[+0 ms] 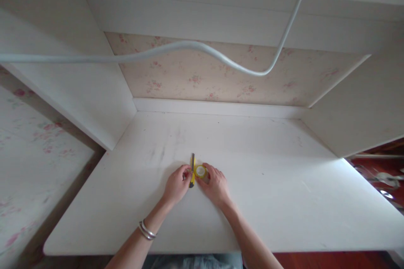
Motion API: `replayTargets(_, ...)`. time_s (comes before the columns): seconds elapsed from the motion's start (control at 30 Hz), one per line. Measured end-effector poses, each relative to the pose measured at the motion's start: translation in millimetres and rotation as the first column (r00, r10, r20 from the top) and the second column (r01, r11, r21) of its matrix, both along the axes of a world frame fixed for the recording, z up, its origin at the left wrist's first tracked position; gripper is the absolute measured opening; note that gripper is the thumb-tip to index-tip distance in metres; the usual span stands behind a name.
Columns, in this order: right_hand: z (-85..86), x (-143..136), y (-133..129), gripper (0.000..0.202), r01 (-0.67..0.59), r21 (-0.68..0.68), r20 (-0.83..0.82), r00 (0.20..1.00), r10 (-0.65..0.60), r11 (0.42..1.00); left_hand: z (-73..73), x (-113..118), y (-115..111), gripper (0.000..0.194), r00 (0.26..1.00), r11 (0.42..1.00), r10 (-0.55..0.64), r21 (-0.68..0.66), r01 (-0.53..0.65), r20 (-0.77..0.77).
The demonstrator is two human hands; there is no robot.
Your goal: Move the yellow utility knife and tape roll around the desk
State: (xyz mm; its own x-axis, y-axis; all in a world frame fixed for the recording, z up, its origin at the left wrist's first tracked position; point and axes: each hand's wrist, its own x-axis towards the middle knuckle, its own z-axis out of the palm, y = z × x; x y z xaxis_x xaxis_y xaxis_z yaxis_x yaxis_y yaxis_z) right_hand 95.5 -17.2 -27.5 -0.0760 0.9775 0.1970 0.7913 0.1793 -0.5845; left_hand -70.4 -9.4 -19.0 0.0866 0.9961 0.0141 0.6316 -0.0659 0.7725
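Two bare forearms reach up from six o'clock onto a white desk (268, 185). Left hand (176, 185), bracelets (145, 230) on its wrist, pinches a yellow utility knife (192, 170). Right hand (216, 185), at three o'clock of the knife, curls around a small yellow tape roll (201, 171), apparently gripping it; a white cable (189, 46) hangs overhead

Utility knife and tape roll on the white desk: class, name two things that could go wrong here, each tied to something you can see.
1. The left hand holds the yellow utility knife close beside the right hand; if its blade is out, a slip might cut a finger.
2. The yellow tape roll is small and round; it could roll or skid on the smooth white desk.
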Motion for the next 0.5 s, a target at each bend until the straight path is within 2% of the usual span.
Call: replayTargets(0.5,4.5,-0.1,-2.1,0.047,-0.029,0.005,0.008,1.000,0.029,1.000,-1.7,-1.7,-1.5,0.024,0.999,1.000,-0.021,-0.023,0.022,0.026)
